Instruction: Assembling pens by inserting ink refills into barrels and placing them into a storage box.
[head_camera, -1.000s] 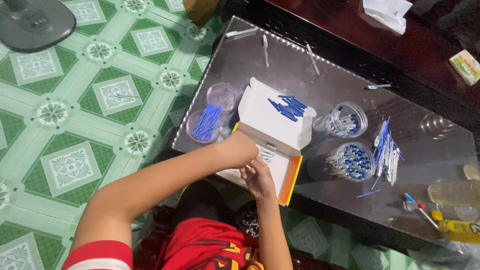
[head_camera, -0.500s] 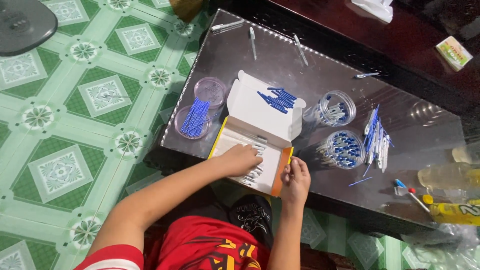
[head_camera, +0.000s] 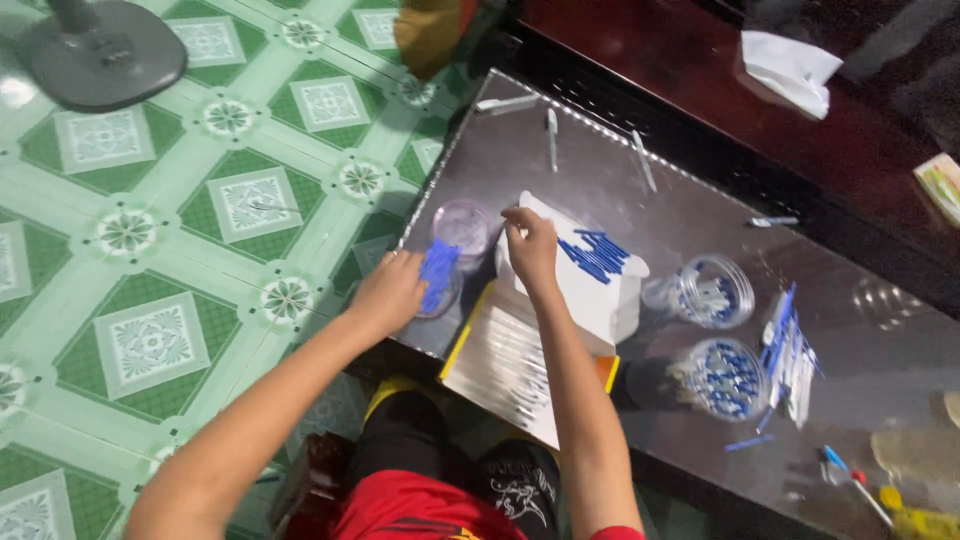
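My left hand (head_camera: 388, 292) reaches to a clear cup (head_camera: 446, 296) at the table's left edge, and its fingers close on a bundle of blue pen parts (head_camera: 437, 270) standing in it. Over the left corner of a white box lid (head_camera: 600, 300), my right hand (head_camera: 530, 248) curls its fingertips down onto the lid's edge. Loose blue pen parts (head_camera: 597, 255) lie on the lid. In front of it, the open yellow-sided box (head_camera: 512, 362) holds rows of white pens. A second clear cup (head_camera: 464, 224) sits just left of my right hand.
Two round clear containers of blue-and-white parts (head_camera: 712, 292) (head_camera: 725, 378) and a pile of pens (head_camera: 787, 352) lie right of the box on the glass table (head_camera: 600, 170). A fan base (head_camera: 100, 60) stands on the green tiled floor; dark wood furniture (head_camera: 700, 100) runs behind.
Both hands left the box at the near edge and moved up: the left hand to the cup of blue parts, the right hand to the lid's left corner. The view also shifted.
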